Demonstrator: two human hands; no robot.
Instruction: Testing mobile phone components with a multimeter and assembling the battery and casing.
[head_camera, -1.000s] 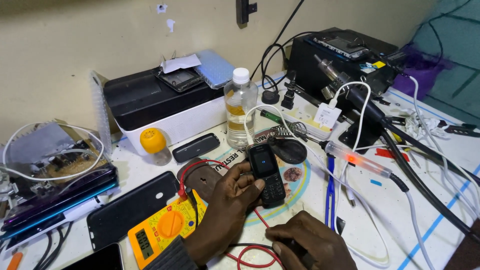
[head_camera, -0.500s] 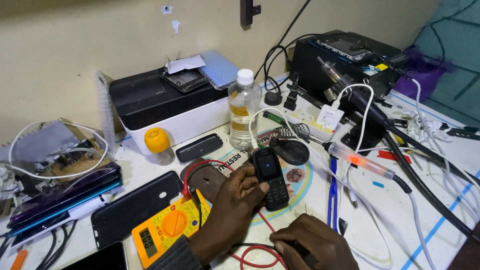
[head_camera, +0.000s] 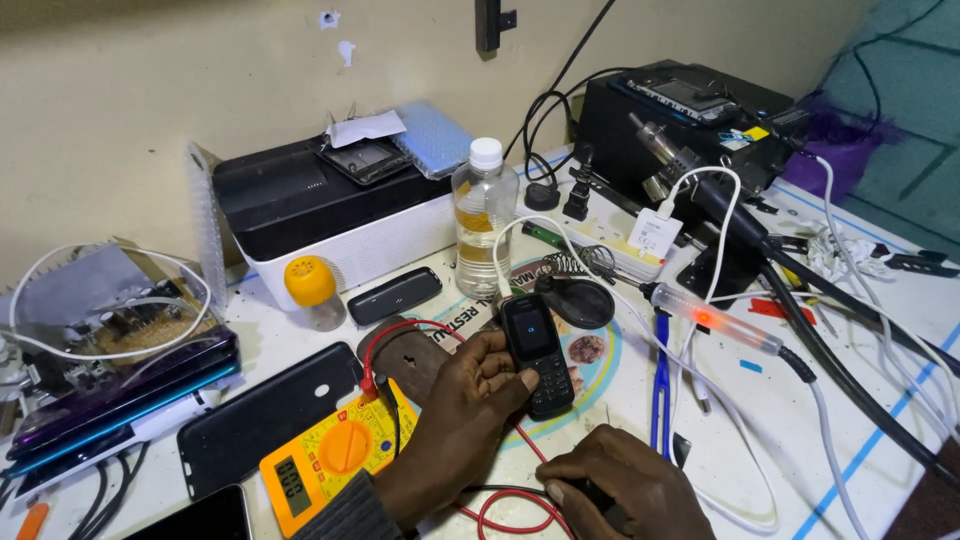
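The left hand (head_camera: 470, 415) grips a small black keypad phone (head_camera: 535, 353), fingers curled along its left edge and thumb on the keypad. A second ago the phone was held more upright; it now leans lower, toward the counter (head_camera: 800, 400), with its screen lit, which suggests the handset has power. The right hand (head_camera: 615, 490) has stayed closed over something dark by the red lead (head_camera: 505, 520); what it holds cannot be told. A yellow multimeter (head_camera: 340, 450) lies just beside the left wrist.

blocked: bottle (head_camera: 483, 228), multimeter (head_camera: 335, 455), cables (head_camera: 700, 330) | free: bench's right front (head_camera: 860, 400)
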